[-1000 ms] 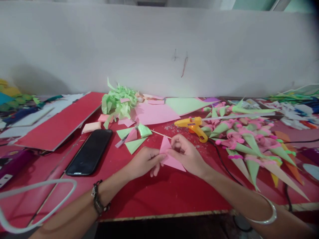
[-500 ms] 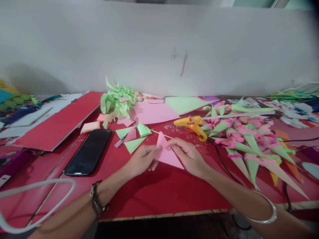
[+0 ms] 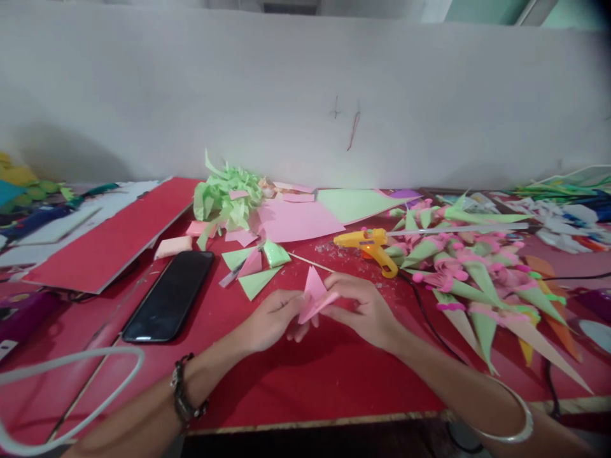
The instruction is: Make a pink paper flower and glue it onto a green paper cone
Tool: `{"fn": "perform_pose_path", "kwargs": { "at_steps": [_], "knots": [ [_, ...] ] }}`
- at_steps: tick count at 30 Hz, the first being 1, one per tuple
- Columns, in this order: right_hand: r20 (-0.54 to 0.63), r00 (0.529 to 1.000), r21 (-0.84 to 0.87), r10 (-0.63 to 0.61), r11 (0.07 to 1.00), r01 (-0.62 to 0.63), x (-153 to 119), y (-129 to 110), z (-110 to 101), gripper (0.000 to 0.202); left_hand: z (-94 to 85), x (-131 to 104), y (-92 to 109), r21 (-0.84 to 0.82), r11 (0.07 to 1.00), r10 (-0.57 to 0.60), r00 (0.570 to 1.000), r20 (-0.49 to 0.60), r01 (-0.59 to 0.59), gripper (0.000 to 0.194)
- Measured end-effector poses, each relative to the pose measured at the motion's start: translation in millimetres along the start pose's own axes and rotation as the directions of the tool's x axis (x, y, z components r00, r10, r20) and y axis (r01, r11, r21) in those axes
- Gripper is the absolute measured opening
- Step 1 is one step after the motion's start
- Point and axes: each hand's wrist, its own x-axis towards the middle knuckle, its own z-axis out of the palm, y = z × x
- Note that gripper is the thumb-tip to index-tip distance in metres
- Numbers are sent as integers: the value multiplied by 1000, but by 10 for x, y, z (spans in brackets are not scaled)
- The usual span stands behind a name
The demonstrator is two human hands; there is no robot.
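Between my hands, just above the red table [image 3: 305,381], is a piece of pink paper [image 3: 312,296] bent over on itself, its tip pointing away from me. My left hand [image 3: 274,318] pinches its left side with the thumb on top. At the right side, the thumb and fingers of my right hand [image 3: 365,308] grip the folded edge. Beyond my hands lie green paper triangles [image 3: 259,280], a small green packet [image 3: 275,253] and a thin stick [image 3: 310,261].
A yellow glue gun [image 3: 365,240] with a cord lies right of centre, beside a heap of green and pink paper cones [image 3: 477,270]. To the left are a black phone [image 3: 169,296] and a red board [image 3: 114,232]. Crumpled green paper [image 3: 229,197] sits at the back.
The pink paper was a flatter triangle with its corner stretching to the lower right. Now its right side is folded up and over by my right hand. The camera view has shifted slightly.
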Motion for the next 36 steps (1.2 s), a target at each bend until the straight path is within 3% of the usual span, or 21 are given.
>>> {"fn": "perform_pose_path", "kwargs": {
  "at_steps": [7, 12, 16, 20, 25, 28, 32, 34, 36],
  "knots": [
    [-19, 974, 211, 224, 954, -215, -20, -53, 98, 18, -17, -9, -28, 74, 997, 12, 997, 80, -18, 38],
    [-74, 944, 185, 322, 934, -304, -32, -27, 129, 20, -9, -13, -13, 99, 995, 3, 991, 130, -16, 40],
    [-102, 947, 97, 306, 950, -297, -31, 2, 126, 20, 19, -9, -21, 163, 986, 22, 994, 111, -40, 39],
    [-143, 951, 1, 275, 961, -278, -35, 23, 121, 22, 50, 10, -33, 241, 970, -55, 997, 61, 39, 30],
    [-147, 948, -52, 281, 955, -291, -38, 10, 109, 20, 73, 25, -55, 130, 990, -65, 995, 76, 55, 33],
    [-145, 943, 0, 299, 953, -302, -30, -6, 101, 20, 75, 21, -62, 88, 994, -73, 992, 99, 64, 33],
    [-16, 927, 230, 374, 904, -361, -11, -16, 87, 17, 49, 3, -53, 115, 991, -84, 989, 120, 70, 34],
    [66, 910, 298, 410, 862, -410, -1, -13, 79, 25, 29, -3, -49, 147, 987, -81, 989, 124, 62, 34],
    [77, 897, 317, 435, 842, -436, 8, -8, 73, 34, 17, -7, -50, 178, 982, -79, 988, 130, 55, 33]
  ]
}}
